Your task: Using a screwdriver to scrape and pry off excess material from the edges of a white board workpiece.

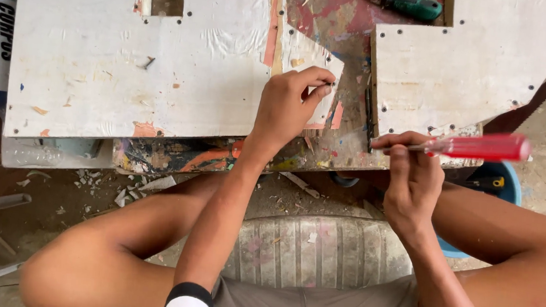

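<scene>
Our right hand (pixel 412 174) grips a red translucent-handled screwdriver (pixel 478 146); left of it, our left hand (pixel 288 106) pinches a small dark screw (pixel 328 84) on the white board (pixel 130 64).

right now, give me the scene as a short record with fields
left hand: pinches a small screw at the corner of a torn white panel piece
right hand: grips a red-handled screwdriver, handle pointing right
surface: paint-stained workbench with white panels laid on it
other tools: green-handled screwdriver at the top, saw blade at right
below: blue bucket
</scene>
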